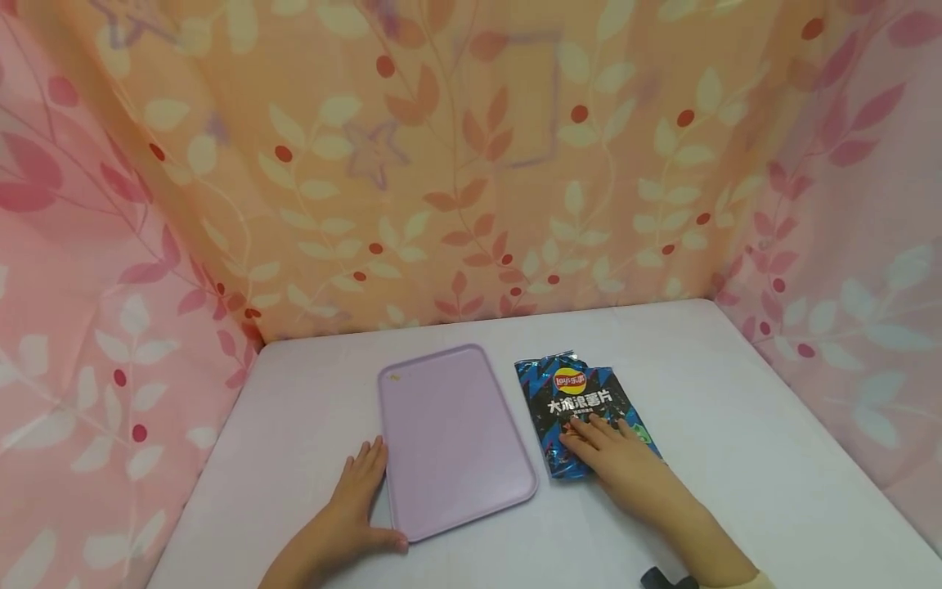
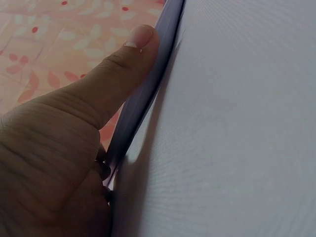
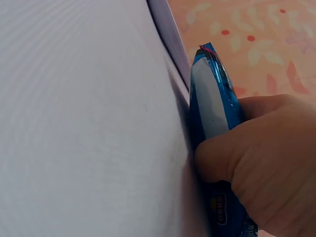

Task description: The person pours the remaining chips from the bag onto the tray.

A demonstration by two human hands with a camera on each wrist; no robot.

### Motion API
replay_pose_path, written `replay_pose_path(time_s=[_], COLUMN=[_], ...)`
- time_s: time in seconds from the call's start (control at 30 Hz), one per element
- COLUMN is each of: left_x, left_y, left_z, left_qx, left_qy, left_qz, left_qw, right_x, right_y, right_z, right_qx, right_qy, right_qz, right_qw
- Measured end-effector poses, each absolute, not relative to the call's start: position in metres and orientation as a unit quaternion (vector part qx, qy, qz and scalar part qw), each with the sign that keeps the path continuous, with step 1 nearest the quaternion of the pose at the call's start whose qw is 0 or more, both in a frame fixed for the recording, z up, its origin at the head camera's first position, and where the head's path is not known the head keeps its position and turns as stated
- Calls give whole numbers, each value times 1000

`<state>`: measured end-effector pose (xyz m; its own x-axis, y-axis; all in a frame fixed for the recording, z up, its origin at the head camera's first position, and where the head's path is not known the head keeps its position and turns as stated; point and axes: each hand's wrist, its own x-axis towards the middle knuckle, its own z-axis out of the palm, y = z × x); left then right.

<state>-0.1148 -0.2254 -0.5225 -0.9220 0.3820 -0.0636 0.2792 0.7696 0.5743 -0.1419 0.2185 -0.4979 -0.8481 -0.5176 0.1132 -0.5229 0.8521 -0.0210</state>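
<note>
A lilac rectangular tray (image 1: 456,442) with a raised rim lies on the white table, slightly tilted to the left. My left hand (image 1: 361,507) rests along its left side, fingers straight against the rim and thumb at the near-left corner. In the left wrist view the thumb (image 2: 133,54) overlaps the tray's edge (image 2: 148,89). Right of the tray lies a blue and black Lay's chip bag (image 1: 562,401). Over its lower part my right hand (image 1: 625,462) lies with fingers spread. The right wrist view shows the bag (image 3: 212,98) puffed up, with the thumb against its side.
A white cloth covers the table (image 1: 309,425). Flowered curtains (image 1: 471,164) hang behind it and on both sides. A small black object (image 1: 666,579) shows by the right wrist at the near edge of the view.
</note>
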Motion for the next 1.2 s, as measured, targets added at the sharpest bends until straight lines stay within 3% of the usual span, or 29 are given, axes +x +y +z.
replay_pose_path(time_s=[0.4, 0.87, 1.2], left_x=[-115, -115, -112], left_y=[-227, -229, -228], left_z=[-521, -521, -526], left_qx=[155, 182, 187], left_qy=[945, 942, 942], left_qz=[264, 270, 267], left_qw=[111, 76, 83], right_x=[-151, -161, -153], right_y=[222, 224, 224], right_z=[-504, -501, -500], right_qx=[288, 332, 360], right_qy=[-950, -922, -898], right_qz=[43, 57, 67], right_qw=[116, 190, 245])
